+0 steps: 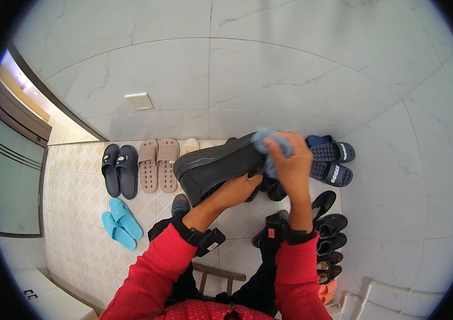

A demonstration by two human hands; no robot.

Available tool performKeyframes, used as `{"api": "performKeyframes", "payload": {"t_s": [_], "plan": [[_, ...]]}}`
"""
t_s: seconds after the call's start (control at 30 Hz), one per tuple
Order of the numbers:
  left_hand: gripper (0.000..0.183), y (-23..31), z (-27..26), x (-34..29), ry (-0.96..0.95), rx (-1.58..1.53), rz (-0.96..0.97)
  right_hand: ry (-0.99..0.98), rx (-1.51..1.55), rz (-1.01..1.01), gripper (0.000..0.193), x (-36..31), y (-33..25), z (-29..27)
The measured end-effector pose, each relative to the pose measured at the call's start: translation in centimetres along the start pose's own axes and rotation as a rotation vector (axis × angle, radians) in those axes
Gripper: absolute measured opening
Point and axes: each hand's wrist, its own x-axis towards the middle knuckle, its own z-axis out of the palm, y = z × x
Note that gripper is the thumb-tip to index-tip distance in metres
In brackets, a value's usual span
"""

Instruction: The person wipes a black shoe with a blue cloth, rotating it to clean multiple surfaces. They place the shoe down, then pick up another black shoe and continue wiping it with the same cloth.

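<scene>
A black shoe (217, 164) is held up in front of me, tilted with one end toward the upper right. My left hand (238, 191) is closed on its lower side; the fingertips are partly hidden by the shoe. Bunched in my right hand (296, 164) is a blue cloth (264, 140), pressed against the shoe's upper right end. The fingers of that hand are curled round the cloth.
Along the wall stand dark slippers (119, 170), beige slippers (158, 165) and navy slippers (332, 161). Turquoise slippers (122, 224) lie at left. Several dark shoes (332, 234) line the right side. A wooden stool (221, 270) is beneath me; a white rack (381, 290) stands lower right.
</scene>
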Motion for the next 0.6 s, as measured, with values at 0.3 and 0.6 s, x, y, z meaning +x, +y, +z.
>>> {"api": "performKeyframes", "payload": {"t_s": [0.3,0.6], "plan": [[0.029,-0.9,-0.7,-0.7,0.096,-0.217,0.054,0.341,-0.278,0.241,0.021,1.1,2.3,-1.4],[0.021,-1.6,-1.6,-0.9,-0.011,-0.108,-0.079,-0.019,0.026,-0.147,0.018,-0.7,-2.0,2.7]]}}
